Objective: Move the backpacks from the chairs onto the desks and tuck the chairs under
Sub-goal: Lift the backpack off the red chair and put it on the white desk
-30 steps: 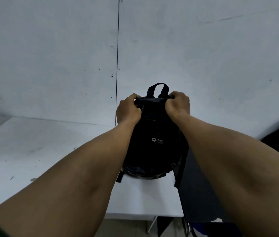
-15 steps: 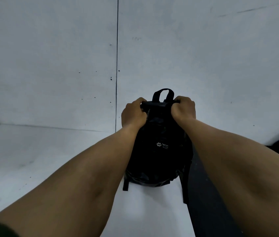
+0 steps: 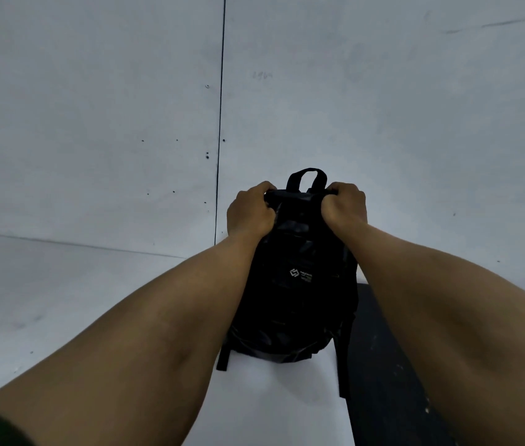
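Your forearms reach out over the white desk (image 3: 61,300), and between them stands the black backpack (image 3: 296,294), upright, long axis rising toward the wall (image 3: 94,107). Left hand (image 3: 250,210) and right hand (image 3: 344,204) are both clenched on its top edge, flanking the carry loop (image 3: 308,178), equally near. Against a second ago, the bag sits deeper on the desk. Let go straight up.

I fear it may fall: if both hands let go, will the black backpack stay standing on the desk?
Probably it slumps: the backpack looks soft, its top bunched under both hands. Its loose straps dangle, so may snag. The white desk looks smooth, so it may slide.
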The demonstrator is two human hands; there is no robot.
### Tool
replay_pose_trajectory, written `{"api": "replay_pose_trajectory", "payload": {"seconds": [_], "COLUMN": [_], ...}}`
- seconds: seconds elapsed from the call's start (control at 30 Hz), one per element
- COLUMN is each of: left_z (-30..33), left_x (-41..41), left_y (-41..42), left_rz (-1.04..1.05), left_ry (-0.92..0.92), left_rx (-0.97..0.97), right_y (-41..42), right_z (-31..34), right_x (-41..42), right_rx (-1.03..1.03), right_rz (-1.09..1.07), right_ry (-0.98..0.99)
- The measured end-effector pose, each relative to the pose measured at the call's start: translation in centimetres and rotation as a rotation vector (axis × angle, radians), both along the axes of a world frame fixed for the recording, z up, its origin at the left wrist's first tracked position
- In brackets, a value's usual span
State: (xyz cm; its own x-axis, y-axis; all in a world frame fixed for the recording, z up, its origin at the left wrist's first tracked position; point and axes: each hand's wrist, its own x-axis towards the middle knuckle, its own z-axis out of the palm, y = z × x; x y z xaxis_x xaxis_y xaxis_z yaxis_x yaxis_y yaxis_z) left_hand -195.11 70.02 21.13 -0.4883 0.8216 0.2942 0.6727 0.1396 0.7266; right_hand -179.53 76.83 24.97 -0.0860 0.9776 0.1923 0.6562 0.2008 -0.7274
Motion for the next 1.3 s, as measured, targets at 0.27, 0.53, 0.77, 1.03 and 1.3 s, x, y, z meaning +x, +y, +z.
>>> {"api": "replay_pose_trajectory", "payload": {"seconds": [0.27,0.53,0.77,1.03,1.3], "left_z": [-1.3,-2.9,-3.0,-4.2,-4.3], "left_x": [-0.8,-2.5,-3.9,-5.0,-5.5], "left_y": [5.7,10.9,13.8,16.7,17.2], "left_rz": [0.033,0.087,0.084,0.09,0.232], "left_ry": [0.042,-0.01,-0.004,-0.022,0.039], "left_rx": [-0.029,-0.075,-0.055,-0.143,-0.177], "right_y": [6.0,11.9,15.9,18.2,17.9], "right_z": [-1.4,-3.1,-3.6,-4.8,-5.6], "right_x": [-0.7,-2.7,-4.3,-4.6,-4.1], "right_rx": [-0.034,-0.075,-0.095,-0.114,-0.087], "right_rz": [0.033,0.091,0.145,0.158,0.197], "right_ry": [-0.012,-0.034,-0.014,0.027,-0.271]}}
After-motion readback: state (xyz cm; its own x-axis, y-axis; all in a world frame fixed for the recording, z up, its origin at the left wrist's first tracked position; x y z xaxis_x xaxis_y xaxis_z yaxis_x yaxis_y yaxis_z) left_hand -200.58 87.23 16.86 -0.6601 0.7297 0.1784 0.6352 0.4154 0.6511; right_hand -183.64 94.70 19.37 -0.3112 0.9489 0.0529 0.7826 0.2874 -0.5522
